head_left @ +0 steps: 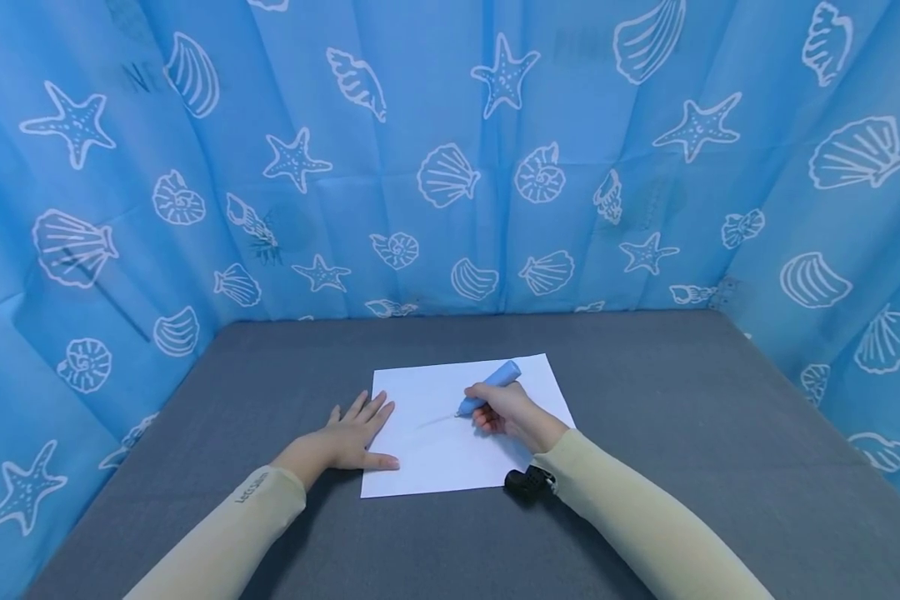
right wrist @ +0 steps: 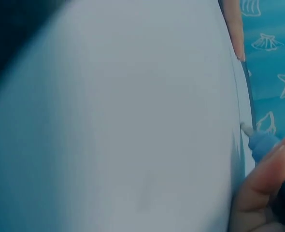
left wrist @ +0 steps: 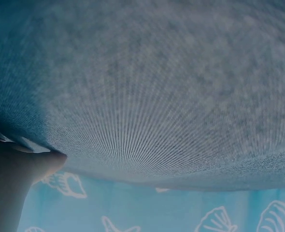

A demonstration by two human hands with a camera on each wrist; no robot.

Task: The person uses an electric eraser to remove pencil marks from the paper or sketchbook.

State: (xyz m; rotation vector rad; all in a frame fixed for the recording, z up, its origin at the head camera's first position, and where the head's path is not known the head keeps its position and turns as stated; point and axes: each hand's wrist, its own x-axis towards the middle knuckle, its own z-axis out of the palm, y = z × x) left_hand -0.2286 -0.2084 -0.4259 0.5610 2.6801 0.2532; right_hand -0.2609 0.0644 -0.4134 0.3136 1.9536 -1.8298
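Observation:
A white sheet of paper [head_left: 420, 467] lies on the grey cloth-covered table. My left hand [head_left: 352, 437] rests at its left edge with fingers spread; the thumb and fingertips touch the sheet. In the left wrist view only part of that hand [left wrist: 31, 166] shows, low at the left. My right hand [head_left: 513, 410] grips a thick blue pen [head_left: 501, 375], its tip slanting down-left to the middle of the paper. A faint thin line runs leftward from the tip. The right wrist view shows the pen's pale tip [right wrist: 247, 129] at the paper and the curled fingers [right wrist: 265, 176].
The grey table [head_left: 682, 392] stretches around the sheet on all sides. Behind and beside it hangs a blue curtain [head_left: 450, 233] with white shells and starfish. A small black device [head_left: 527, 483] sits below my right wrist, by the paper's near edge.

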